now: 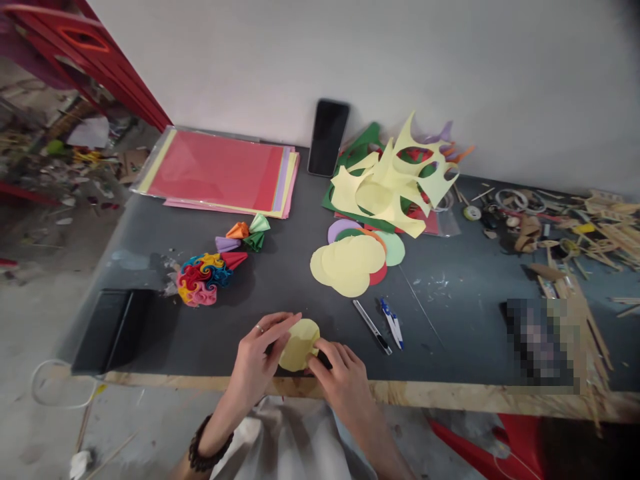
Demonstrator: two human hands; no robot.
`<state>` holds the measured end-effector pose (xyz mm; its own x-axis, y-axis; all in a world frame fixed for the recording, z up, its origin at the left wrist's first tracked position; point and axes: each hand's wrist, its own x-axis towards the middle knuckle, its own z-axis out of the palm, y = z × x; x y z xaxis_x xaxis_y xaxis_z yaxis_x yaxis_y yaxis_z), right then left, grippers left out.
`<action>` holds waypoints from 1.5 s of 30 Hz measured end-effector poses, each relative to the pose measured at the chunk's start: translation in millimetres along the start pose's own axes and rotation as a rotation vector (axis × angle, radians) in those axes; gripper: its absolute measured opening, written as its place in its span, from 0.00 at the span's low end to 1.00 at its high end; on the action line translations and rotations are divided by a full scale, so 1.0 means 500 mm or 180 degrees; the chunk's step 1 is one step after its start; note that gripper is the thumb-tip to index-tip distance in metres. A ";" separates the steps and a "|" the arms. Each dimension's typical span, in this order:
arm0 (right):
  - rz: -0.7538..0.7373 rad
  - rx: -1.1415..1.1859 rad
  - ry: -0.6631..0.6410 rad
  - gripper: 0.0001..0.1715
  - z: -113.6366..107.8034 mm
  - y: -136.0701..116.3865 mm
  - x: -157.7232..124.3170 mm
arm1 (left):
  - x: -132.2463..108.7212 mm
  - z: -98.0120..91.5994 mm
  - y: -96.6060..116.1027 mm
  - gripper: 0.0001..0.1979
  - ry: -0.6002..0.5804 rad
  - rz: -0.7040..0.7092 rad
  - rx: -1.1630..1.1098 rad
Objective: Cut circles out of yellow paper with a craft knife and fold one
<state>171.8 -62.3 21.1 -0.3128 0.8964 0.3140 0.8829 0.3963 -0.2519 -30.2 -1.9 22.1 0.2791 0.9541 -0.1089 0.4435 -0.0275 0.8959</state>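
Observation:
Near the front edge of the dark table, a pale yellow paper circle (301, 345) is between my two hands. My left hand (260, 350) has its fingers bent around the left side of the circle, thumb and fingertips against the paper. My right hand (340, 367) pinches the circle's right edge between thumb and fingers. Just beyond lies a pile of cut paper circles (354, 262), mostly pale yellow, with purple, green, orange and red ones under them. A utility knife (372, 327) and a blue-and-white compass (392, 324) rest to the right.
Folded paper cones (239, 231) and a colourful paper ball (203, 280) sit at left, near a black case (113, 330). Behind are bagged coloured sheets (215, 167), a phone (328, 137) against the wall and paper offcuts (385, 190). Wooden scraps (585, 227) clutter the right.

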 end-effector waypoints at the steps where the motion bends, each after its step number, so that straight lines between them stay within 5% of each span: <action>1: -0.0075 -0.0053 -0.0033 0.11 -0.003 0.003 -0.002 | -0.001 -0.002 0.000 0.18 0.0001 -0.0034 -0.0036; 9: -0.0201 0.0468 0.0170 0.19 0.005 0.027 -0.039 | -0.010 -0.010 0.006 0.15 -0.0044 -0.0587 -0.0555; 16: 0.0716 0.1353 0.1125 0.16 0.007 0.008 -0.063 | -0.025 -0.013 0.019 0.14 0.0111 -0.0971 -0.0944; 22: 0.1186 0.1751 0.1371 0.16 0.000 0.015 -0.044 | -0.028 -0.004 0.031 0.16 0.0254 -0.0998 -0.1035; 26: 0.1496 0.1994 0.1179 0.19 -0.007 0.009 -0.037 | -0.029 0.002 0.036 0.15 0.0369 -0.0962 -0.0963; 31: 0.1522 0.1802 0.0903 0.43 -0.004 -0.032 -0.041 | -0.043 0.017 0.037 0.14 0.0529 -0.0815 -0.0799; 36: 0.1602 0.1531 0.0972 0.32 -0.010 -0.038 -0.030 | -0.055 0.030 0.034 0.13 0.0425 -0.0765 -0.1114; 41: 0.2016 0.2191 0.0762 0.38 -0.028 -0.038 -0.011 | -0.060 0.035 0.033 0.14 0.0429 -0.0774 -0.1259; 45: 0.2490 0.2398 0.0861 0.24 -0.028 -0.046 0.001 | -0.062 0.036 0.036 0.15 0.0094 -0.0876 -0.1494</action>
<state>156.3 -73.6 39.7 0.4031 0.9151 -0.0081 0.3368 -0.1566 -0.9285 -15.9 -37.4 33.9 0.1792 0.9155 -0.3603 0.0669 0.3541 0.9328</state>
